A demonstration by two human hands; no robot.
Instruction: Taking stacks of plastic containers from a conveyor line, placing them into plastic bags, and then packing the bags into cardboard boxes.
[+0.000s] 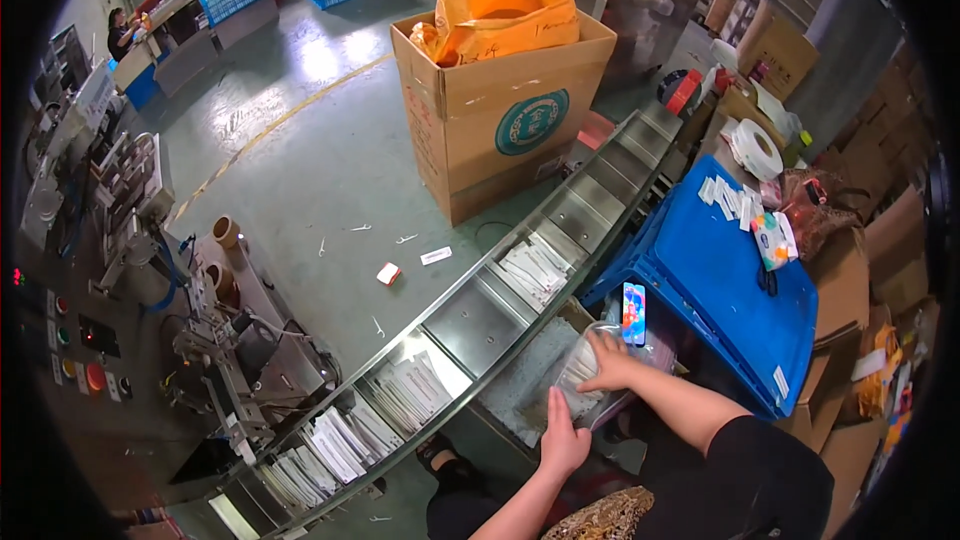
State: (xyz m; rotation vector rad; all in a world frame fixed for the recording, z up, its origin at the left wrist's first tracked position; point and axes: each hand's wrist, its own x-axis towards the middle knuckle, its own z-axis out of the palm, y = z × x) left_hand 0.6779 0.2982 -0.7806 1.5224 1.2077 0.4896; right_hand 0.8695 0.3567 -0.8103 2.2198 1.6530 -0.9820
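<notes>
A clear plastic bag (577,360) with white contents lies on a grey surface between the conveyor and me. My right hand (613,364) curves over its top with the fingers bent onto the film. Against the bag's near side is my left hand (565,434), its fingers pointing up and gripping the edge; part of that grip is hidden. A phone with a bright colourful screen (633,313) stands just beyond my right hand. Along the metal conveyor (475,314), divided into compartments, lie stacks of thin white packets (407,392) and another pile of packets (535,268).
Beyond the conveyor stands a tall cardboard box (505,125) with an orange bag (510,5) in it. A blue lid (730,285) at right carries white slips and a tissue pack (774,240). Machinery (235,360) stands left. Small litter (388,273) dots the floor.
</notes>
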